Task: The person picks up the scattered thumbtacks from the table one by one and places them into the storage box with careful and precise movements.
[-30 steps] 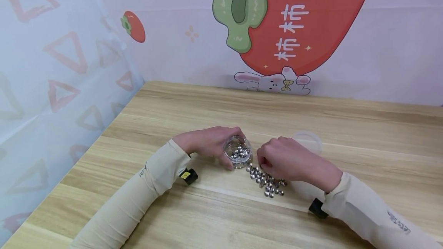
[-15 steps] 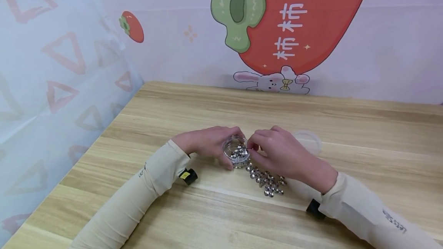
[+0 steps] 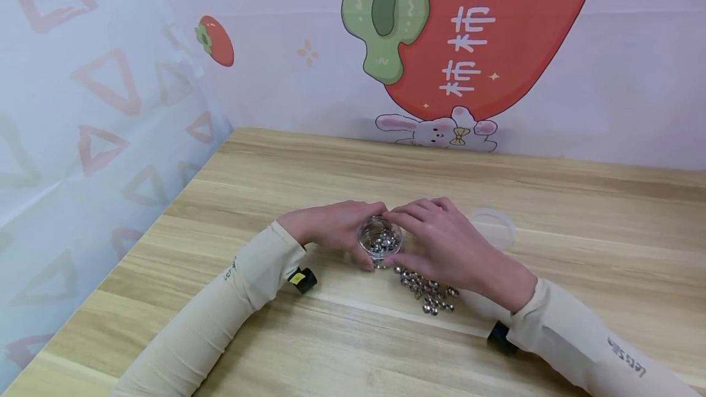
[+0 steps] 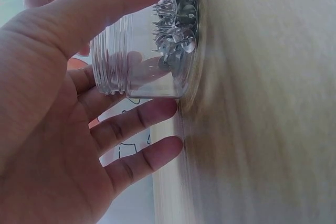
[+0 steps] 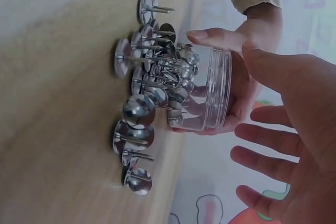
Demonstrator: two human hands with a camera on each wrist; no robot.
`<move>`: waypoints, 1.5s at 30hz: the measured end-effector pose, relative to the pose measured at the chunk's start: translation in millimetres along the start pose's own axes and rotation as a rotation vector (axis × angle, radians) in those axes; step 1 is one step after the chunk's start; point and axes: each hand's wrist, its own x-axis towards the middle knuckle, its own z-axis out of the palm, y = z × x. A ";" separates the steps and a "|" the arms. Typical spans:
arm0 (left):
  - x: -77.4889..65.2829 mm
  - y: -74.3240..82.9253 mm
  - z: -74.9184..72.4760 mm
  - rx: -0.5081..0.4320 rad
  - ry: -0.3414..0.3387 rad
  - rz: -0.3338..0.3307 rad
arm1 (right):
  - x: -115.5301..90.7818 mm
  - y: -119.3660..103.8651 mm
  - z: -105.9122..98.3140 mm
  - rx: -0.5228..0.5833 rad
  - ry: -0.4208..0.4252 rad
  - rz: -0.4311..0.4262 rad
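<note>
A clear plastic jar (image 3: 379,239) with a threaded mouth stands on the table, partly filled with silver thumbtacks (image 4: 177,27). My left hand (image 3: 335,229) grips its left side, thumb on the near wall and fingers round the far wall. The left wrist view shows the two lowest fingers spread below the jar. My right hand (image 3: 441,244) is at the jar's right side, fingers loosely spread and thumb near the rim. In the right wrist view, the right fingers (image 5: 270,163) hold nothing. Loose thumbtacks (image 5: 139,109) lie in a pile beside the jar, partly under the right hand.
A translucent round lid (image 3: 494,227) lies on the wooden table (image 3: 309,348) behind the right hand. Each wrist carries a black camera (image 3: 302,280) under a beige sleeve (image 3: 215,311). A printed cloth backdrop (image 3: 287,78) rises at the table's far edge.
My right hand has moved from the loose pile to the jar's mouth, and its pinching fingers have spread. The left hand keeps hold of the jar in the same place.
</note>
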 end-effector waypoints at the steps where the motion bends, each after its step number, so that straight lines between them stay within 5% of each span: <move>1: 0.1 0.1 0.0 -0.002 -0.001 0.000 | 0.0 0.1 -0.4 0.002 -0.004 0.000; 8: -0.7 -0.1 1.7 -0.041 -0.001 -0.012 | 0.9 0.9 -7.1 0.010 -0.053 -0.021; 23: -2.5 -1.4 3.7 -0.062 0.022 -0.043 | -4.8 5.5 -28.0 0.035 -0.394 -0.038; 45: 0.6 2.7 2.1 -0.092 0.007 -0.038 | -9.7 7.3 -21.7 0.036 -0.443 0.012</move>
